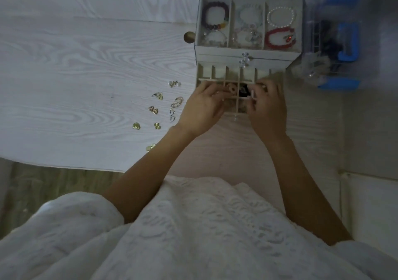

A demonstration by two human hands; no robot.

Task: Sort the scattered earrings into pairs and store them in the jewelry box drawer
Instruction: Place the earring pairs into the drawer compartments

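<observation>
Both hands, left (203,105) and right (267,105), reach into the open drawer (217,72), fingers curled; what they pinch I cannot tell. Earrings (159,107) lie paired on the counter (75,75): tiny, light, probably slippery, best pinched by fingertips.

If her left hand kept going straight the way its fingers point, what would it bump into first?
Probably the wooden divider inside the open drawer: the left hand points right, towards the right hand. Depth is unclear.

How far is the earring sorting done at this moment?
Done: some pieces already lie in the open divided drawer of the beige jewelry box. In hand: left hand and right hand work over its compartments; what they hold is unclear. Left: about eight gold earring pairs remain on the white woodgrain table.
</observation>
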